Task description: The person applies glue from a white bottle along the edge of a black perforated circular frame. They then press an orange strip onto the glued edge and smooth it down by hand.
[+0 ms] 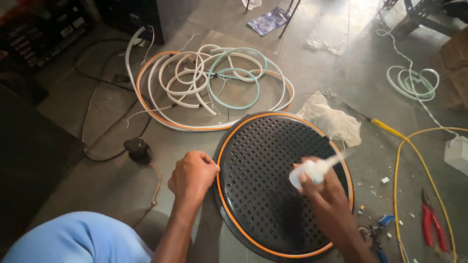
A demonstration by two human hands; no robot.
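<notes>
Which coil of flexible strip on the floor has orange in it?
The large coil just beyond the black perforated disc; its outer loop is orange. The small coil at far right shows only white and mint.

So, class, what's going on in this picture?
A person kneels over a round black perforated tray on the floor. The left hand presses the orange strip at its rim. The right hand holds a small white tube above it. More coiled strip lies beyond; red pliers lie to the right.
</notes>
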